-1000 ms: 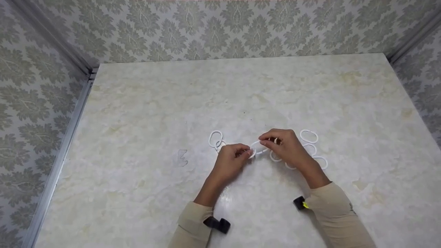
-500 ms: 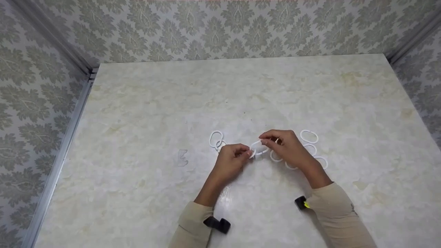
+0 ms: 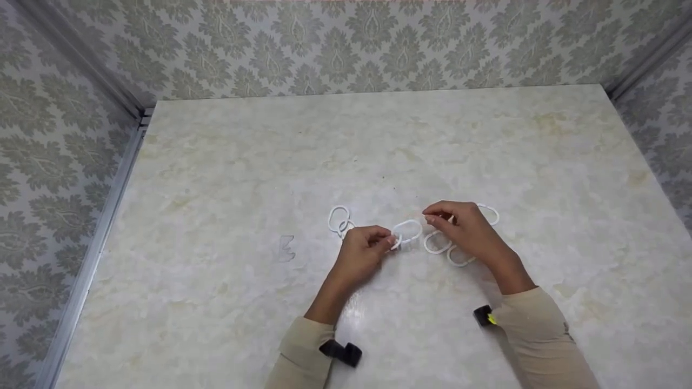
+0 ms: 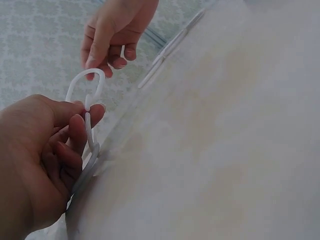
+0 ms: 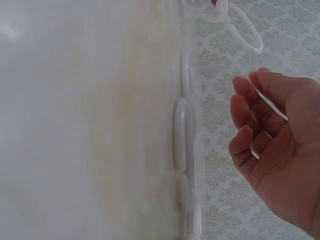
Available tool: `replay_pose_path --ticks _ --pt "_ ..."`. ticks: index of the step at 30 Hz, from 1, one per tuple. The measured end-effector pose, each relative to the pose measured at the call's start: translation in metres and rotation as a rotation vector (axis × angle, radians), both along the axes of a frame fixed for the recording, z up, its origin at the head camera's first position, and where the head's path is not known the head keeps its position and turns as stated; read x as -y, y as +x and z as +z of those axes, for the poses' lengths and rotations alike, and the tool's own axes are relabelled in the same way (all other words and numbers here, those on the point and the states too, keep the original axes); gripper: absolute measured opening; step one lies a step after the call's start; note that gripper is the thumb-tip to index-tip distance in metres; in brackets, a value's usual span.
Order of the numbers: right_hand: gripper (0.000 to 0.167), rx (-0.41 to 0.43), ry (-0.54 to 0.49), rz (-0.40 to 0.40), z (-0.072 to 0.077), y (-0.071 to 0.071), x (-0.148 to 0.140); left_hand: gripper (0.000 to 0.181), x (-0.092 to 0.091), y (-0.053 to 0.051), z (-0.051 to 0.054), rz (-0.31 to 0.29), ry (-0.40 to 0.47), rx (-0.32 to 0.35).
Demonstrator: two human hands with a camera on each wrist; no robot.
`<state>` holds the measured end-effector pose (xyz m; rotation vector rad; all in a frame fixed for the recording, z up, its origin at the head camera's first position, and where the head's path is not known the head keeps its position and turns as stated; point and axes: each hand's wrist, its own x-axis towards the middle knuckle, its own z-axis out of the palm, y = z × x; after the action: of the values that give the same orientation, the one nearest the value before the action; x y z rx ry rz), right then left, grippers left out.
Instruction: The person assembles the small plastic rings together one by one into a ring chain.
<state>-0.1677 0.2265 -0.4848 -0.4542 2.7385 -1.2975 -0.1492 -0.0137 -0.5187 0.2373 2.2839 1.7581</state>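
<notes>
In the head view my left hand (image 3: 363, 254) pinches a white oval chain link (image 3: 398, 243) between thumb and fingertips. A second white link (image 3: 409, 220) hooks through it and sticks out to the right, raised in the left wrist view. More joined links (image 3: 330, 220) trail out beyond the left hand's back, partly hidden by it. My right hand (image 3: 465, 232) hovers just right of the raised link, apart from it, its fingers loosely bent around nothing. Beneath it lie loose white links (image 3: 425, 244), some covered by the hand.
A clear, wavy-edged flat piece (image 3: 285, 248) lies left of the chain. The pale marbled table (image 3: 243, 151) meets patterned walls (image 3: 335, 48) at the back and sides. Black wrist cameras (image 3: 340, 353) sit at the sleeves.
My right hand has let go of the raised link and moved right, over the loose links. My left hand has stayed in place with its pinch.
</notes>
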Motion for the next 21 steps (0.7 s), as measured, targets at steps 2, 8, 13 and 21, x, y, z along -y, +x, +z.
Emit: replay_pose_path --ticks 2,8,13,21 --pt "0.018 0.014 0.045 0.000 0.000 0.000 -0.004 0.015 0.000 0.000 0.000 0.001 -0.006 -0.009" --pt "0.019 0.070 0.176 0.030 0.001 0.001 -0.014 0.015 0.001 0.000 -0.001 0.012 -0.011 -0.013" --pt "0.031 0.144 0.291 0.024 0.004 0.002 -0.020 0.015 0.000 -0.001 0.000 0.014 -0.018 0.002" --pt "0.047 0.256 0.446 0.026 0.005 0.001 -0.020 0.014 -0.001 0.001 0.001 0.015 -0.015 0.010"
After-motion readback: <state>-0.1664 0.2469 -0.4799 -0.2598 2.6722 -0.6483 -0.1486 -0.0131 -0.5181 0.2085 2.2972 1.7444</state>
